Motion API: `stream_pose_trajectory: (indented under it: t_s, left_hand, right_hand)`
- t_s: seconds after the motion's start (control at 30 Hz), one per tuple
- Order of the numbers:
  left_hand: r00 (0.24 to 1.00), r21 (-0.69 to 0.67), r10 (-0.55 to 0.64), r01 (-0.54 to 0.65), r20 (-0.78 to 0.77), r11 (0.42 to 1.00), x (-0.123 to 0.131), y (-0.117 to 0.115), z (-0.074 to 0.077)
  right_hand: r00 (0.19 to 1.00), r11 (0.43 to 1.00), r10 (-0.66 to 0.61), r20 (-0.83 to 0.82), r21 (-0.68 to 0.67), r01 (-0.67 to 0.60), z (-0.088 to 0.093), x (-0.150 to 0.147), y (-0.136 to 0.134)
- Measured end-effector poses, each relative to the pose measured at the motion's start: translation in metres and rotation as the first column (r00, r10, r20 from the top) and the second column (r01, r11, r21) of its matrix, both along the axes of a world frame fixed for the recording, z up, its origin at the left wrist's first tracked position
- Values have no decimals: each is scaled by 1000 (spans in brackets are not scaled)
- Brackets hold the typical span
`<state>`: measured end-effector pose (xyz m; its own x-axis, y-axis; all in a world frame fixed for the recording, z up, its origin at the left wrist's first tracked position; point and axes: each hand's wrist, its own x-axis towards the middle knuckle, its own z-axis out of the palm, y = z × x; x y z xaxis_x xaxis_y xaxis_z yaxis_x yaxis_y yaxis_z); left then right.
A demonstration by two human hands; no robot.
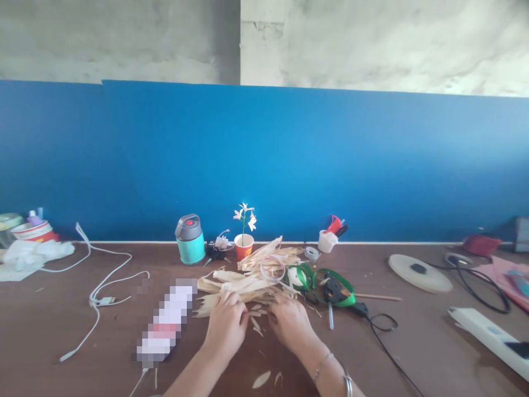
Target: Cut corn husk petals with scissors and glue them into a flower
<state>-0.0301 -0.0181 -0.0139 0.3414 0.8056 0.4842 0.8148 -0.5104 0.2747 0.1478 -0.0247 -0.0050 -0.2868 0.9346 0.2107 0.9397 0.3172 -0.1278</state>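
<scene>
My left hand (pixel 228 318) is closed at the front edge of a heap of dried corn husks (pixel 243 283). Its fingers curl away from me, so whatever they hold is hidden. To its right, my right hand (pixel 289 321) is also closed, with its fingertips bent inward beside the husks; I cannot make out anything in them. Between the hands lie several small pale petal-shaped pieces (pixel 257 324). A larger pale piece (pixel 262 379) rests on the brown table nearer to me. Behind the husks, a red paper cup (pixel 244 249) holds a white flower (pixel 244 214) on a green stem.
Right of the husks lie a black glue gun (pixel 335 289), green ribbon (pixel 306 275), a glue stick (pixel 331 317), a wooden stick (pixel 379 297) and a tape roll (pixel 311 253). A teal flask (pixel 190 244), white cables (pixel 99 281) and a blurred-out object (pixel 167 322) are leftward.
</scene>
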Motion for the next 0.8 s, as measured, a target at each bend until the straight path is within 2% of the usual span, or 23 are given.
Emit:
stream_pose_trajectory:
  t_s: [0.13,0.27,0.37,0.5,0.6,0.8]
  left_hand:
    - [999,41,31,-30,-34,999,-3,-1,-1]
    - [997,55,49,-47,-53,997,-4,0,-2]
    - [998,52,57,-58,2,997,-3,-1,1]
    - [992,80,-38,28,124,996,2,-7,9]
    - [988,84,-106,97,113,992,5,-9,13]
    - [979,98,-128,114,159,989,6,-7,12]
  right_hand:
    - [998,1000,-22,-51,12,23,-1,-1,1]
    - [981,999,-47,-189,1,48,2,1,-1]
    - [961,999,-49,-272,-27,43,3,2,-1]
    - [954,1000,2,-299,3,-1,4,-2,-2]
    - [958,997,64,-278,58,-50,5,-7,-4]
    - [923,990,127,-363,106,-94,8,-13,-9]
